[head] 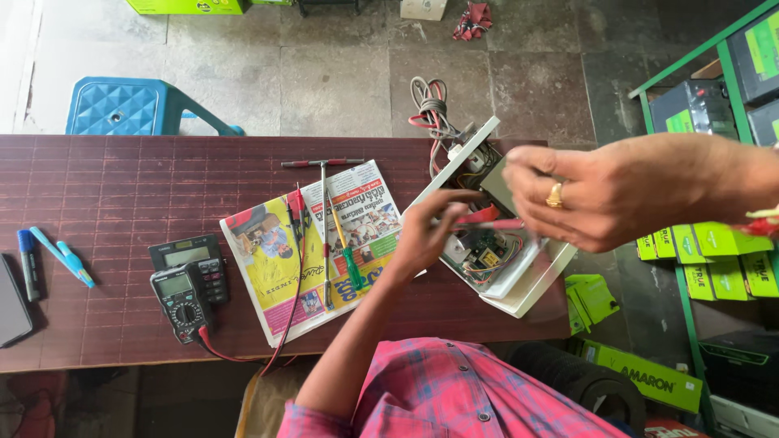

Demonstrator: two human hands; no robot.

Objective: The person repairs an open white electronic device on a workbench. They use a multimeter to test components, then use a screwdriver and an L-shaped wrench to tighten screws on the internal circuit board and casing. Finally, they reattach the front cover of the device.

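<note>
Green cardboard boxes (714, 251) with pale labels sit stacked on the green metal shelf frame (680, 292) at the right, and darker boxed units stand above them. More green cartons (641, 375) lie on the stone floor below, beside a black rubber tyre (586, 381).

On the dark red, grid-patterned wooden table (105, 195) lies a glossy yellow printed newspaper sheet (312, 247) bearing a green-handled screwdriver (347, 247) and a long T-handled metal wrench (323, 219). Left of it are a black digital multimeter (185, 300) with red leads, a grey calculator (191, 259) and blue marker pens (61, 258).

The open white plastic electrical casing (519, 272), its circuit board and coloured wires exposed, hangs over the table's right edge, with a bundle of grey and red cable (430, 105) behind it. The left hand (434, 227) reaches into it, fingers curled and pinching a slim red-handled tool (487, 217). The right hand (617, 199), wearing a gold ring, hovers above the casing with fingers bunched together; what they pinch cannot be told.

A blue plastic stool (122, 107) stands beyond the far edge, with open floor around.
</note>
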